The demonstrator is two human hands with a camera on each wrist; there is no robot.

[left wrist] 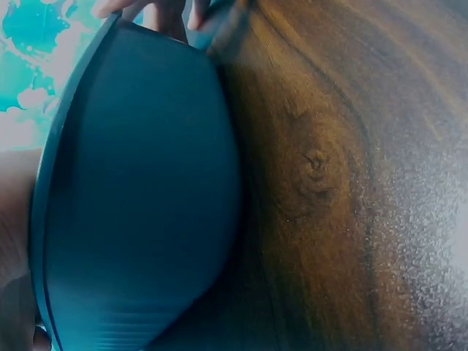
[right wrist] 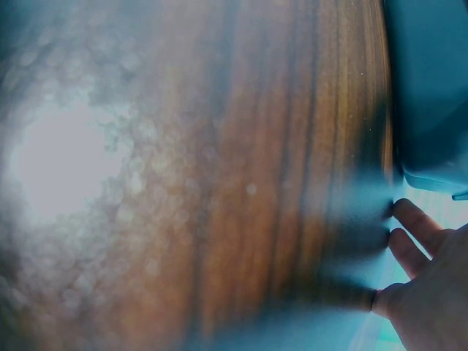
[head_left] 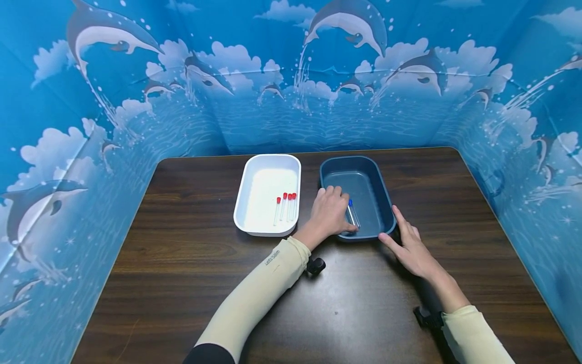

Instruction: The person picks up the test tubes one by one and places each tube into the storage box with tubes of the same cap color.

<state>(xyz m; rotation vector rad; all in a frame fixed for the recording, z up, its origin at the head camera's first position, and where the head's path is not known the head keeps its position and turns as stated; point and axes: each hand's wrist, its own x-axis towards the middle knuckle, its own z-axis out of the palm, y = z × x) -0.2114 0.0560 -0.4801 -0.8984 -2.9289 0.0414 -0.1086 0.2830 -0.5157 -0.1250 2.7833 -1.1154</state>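
My left hand [head_left: 331,208] reaches over the left wall of the dark blue tray [head_left: 382,184]; its fingertips and whatever lies under the palm are hidden. Beside its thumb, thin clear tubes [head_left: 353,215] with blue caps lie on the tray floor. Whether the left hand holds a tube I cannot tell. At the tray's near right corner is my right hand [head_left: 409,247], thumb by the front rim and fingers extended along the right side. The left wrist view shows mostly the tray's outer wall [left wrist: 146,175]; the right wrist view catches the spread fingers [right wrist: 409,252].
A white tray [head_left: 261,225] stands left of the dark one. Inside it, several clear tubes with red caps [head_left: 285,196] lie toward its right side. Under both trays is a dark wooden table [head_left: 182,242], and a dolphin-patterned blue cloth [head_left: 273,121] hangs around it.
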